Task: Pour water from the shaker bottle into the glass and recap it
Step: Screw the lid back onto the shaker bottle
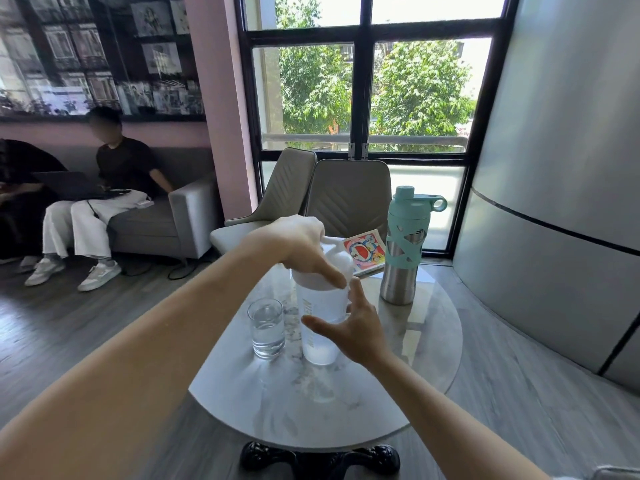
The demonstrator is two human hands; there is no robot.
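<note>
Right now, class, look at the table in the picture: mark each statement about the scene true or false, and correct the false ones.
1. The glass holds water. True.
2. The left hand rests on the lid of the shaker bottle. True.
3. The shaker bottle lies on its side. False: it stands upright on the table.
4. The glass stands to the right of the shaker bottle. False: it stands to its left.
5. The right hand is at the shaker bottle's body. True.
6. The teal and steel bottle has no cap. False: it is capped.
</note>
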